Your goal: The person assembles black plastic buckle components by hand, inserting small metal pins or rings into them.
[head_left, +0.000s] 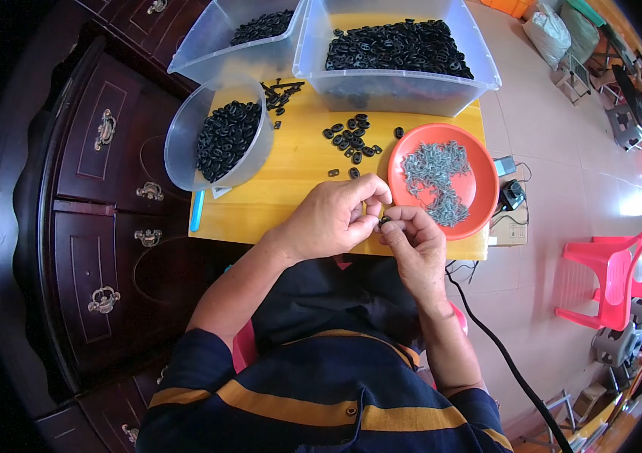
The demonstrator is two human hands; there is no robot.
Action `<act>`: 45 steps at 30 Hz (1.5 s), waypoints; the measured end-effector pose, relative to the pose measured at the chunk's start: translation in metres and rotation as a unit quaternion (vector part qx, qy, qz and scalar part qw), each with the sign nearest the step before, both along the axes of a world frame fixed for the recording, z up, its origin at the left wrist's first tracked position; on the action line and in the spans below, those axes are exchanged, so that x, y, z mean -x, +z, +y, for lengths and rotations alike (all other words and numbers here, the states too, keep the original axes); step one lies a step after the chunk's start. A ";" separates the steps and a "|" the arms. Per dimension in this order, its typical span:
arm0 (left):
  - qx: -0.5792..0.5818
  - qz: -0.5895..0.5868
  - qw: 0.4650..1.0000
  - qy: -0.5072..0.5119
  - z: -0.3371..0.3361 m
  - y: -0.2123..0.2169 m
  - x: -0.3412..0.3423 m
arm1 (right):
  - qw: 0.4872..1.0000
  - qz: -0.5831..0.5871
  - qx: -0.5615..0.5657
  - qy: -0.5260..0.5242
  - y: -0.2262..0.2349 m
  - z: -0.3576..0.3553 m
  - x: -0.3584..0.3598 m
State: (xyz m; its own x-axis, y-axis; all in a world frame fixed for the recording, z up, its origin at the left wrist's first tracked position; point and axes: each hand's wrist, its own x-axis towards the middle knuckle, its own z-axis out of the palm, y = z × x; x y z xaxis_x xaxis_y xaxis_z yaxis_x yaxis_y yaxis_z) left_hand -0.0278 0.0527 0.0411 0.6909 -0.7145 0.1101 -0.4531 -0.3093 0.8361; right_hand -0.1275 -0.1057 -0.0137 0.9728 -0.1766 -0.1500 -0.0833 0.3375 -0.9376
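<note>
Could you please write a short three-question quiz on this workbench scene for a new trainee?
1. True or false: the orange dish holding small grey metal pieces sits to the right of the person's hands.
2. Multiple choice: the loose black rings on the wooden table lie
A. inside the orange dish
B. between the round clear bowl and the orange dish
C. on the floor
3. Fill in: the left hand and right hand meet around one small ______ part.

Key: 1 true; 2 B; 3 black.
</note>
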 end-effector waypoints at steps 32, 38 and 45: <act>0.018 -0.005 1.000 -0.010 0.000 -0.007 0.002 | 0.986 -0.010 0.164 -0.012 -0.003 0.002 0.003; 0.021 0.041 0.999 -0.005 0.001 -0.007 0.003 | 0.988 -0.022 0.145 -0.052 -0.007 0.008 0.002; 0.036 0.076 0.996 0.015 0.001 -0.011 0.006 | 0.976 -0.028 0.207 -0.055 -0.001 0.008 0.002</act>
